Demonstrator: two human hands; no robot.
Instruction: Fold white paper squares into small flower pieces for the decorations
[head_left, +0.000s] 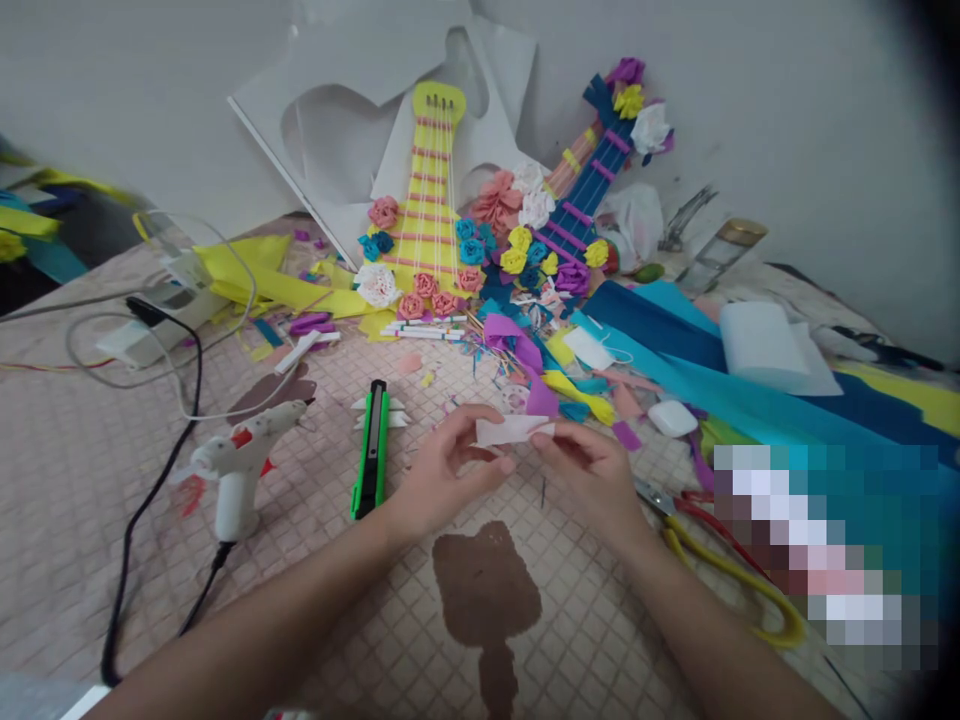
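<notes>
Between my hands a small strip of white paper [513,430] is stretched level above the table. My left hand [457,465] pinches its left end, the thumb lying below the strip. At the other end, the fingers of my right hand [589,465] are closed on the paper. A green and black utility knife [371,450] lies to the left of my left hand. Farther left stands a white hot glue gun [244,460] with its cord trailing toward me. Scissors with yellow and red handles [720,560] rest by my right forearm, partly hidden by it.
Decorated paper guitars, one yellow [425,200] and one blue [581,210], lean at the back among paper flowers. Blue crepe paper [675,340] and a white paper roll [765,345] lie right. A power strip [157,320] with cables sits left. Scraps litter the middle back.
</notes>
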